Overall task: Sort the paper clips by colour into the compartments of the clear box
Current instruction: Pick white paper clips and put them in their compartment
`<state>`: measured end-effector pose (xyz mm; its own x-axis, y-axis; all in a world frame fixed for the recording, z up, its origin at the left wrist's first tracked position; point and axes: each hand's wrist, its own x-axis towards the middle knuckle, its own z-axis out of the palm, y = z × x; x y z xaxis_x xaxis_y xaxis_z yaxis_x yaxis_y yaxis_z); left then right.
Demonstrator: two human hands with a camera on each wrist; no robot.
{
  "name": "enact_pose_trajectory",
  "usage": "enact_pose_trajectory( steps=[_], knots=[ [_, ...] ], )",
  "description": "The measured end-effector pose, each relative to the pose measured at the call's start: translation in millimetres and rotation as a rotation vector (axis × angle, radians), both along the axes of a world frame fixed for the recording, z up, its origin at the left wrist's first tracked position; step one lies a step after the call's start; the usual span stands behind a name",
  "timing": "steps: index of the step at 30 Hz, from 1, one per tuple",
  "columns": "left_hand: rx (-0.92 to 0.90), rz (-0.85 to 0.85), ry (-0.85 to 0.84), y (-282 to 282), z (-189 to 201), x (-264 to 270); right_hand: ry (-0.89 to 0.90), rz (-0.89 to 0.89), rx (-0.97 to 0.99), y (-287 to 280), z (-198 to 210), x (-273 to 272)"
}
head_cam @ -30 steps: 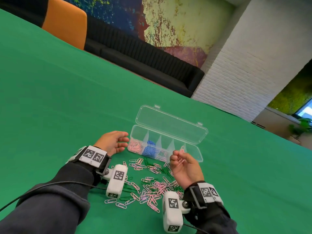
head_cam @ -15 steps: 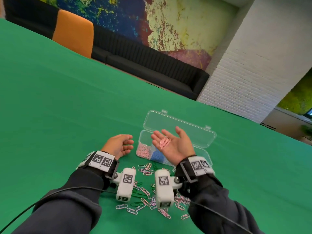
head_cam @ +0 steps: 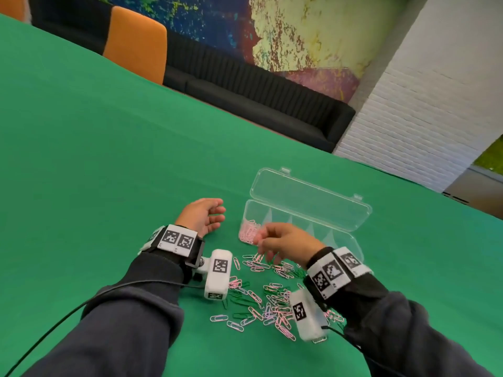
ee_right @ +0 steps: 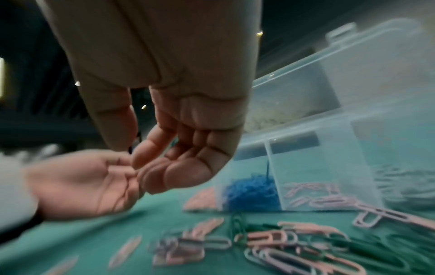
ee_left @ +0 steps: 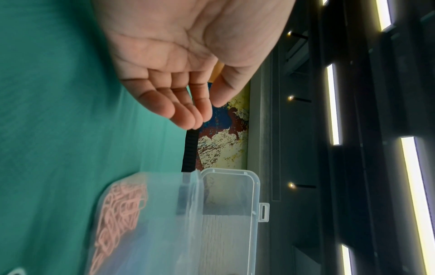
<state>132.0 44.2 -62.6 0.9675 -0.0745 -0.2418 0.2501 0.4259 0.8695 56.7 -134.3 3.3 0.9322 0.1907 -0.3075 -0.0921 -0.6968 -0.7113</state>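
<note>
A: Hands?
B: Left hand [head_cam: 202, 216] rests on the green bench [head_cam: 95, 159] just left of the clear box [head_cam: 337, 213], fingers loosely curled, holding nothing. Right hand [head_cam: 283, 242] hangs over the loose paper clips [head_cam: 261, 297], fingers relaxed, nothing gripped.
A: Box?
B: Lid open. Pink clips [head_cam: 249, 231] in the leftmost compartment, blue clips [ee_right: 252, 193] in the next one. Pink, green and pale clips lie scattered on the bench in front of the box.

Bright even light, motion-blurred wrist views, wide-angle distortion
</note>
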Motion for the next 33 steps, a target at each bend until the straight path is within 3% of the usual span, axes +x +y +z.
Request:
enact_pose_trajectory(
  steps=[3, 8, 10, 14, 18, 20, 22, 27, 30, 33],
  knots=[
    [-0.016, 0.015, 0.008, 5, 2, 2, -0.008, 0.153, -0.349, 20, -14, 3],
    [-0.033, 0.046, 0.005, 14, 4, 4, -0.076, 0.234, -0.710, 55, -34, 14],
    [-0.038, 0.055, 0.008, 16, 4, 5, -0.057, 0.268, -0.754, 58, -35, 16],
    [-0.047, 0.074, 0.005, 22, 4, 7, -0.005, 0.240, -0.496, 34, -29, 11],
    [-0.072, 0.100, 0.004, 27, 6, 8, 0.111, -0.039, 0.300, 6, -31, -1],
    [-0.074, 0.108, 0.002, 29, 6, 7, 0.152, -0.088, 0.474, 3, -33, -4],
    [-0.070, 0.109, 0.002, 29, 6, 6, 0.134, -0.007, 0.356, 8, -34, -5],
    [-0.083, 0.132, 0.026, 34, 2, 9, -0.049, 0.409, -0.388, 39, -39, -5],
    [-0.083, 0.123, 0.048, 32, -2, 11, -0.076, 0.487, -0.524, 39, -41, -3],
    [-0.078, 0.103, 0.057, 28, -4, 12, -0.021, 0.403, -0.510, 19, -34, -6]
  ],
)
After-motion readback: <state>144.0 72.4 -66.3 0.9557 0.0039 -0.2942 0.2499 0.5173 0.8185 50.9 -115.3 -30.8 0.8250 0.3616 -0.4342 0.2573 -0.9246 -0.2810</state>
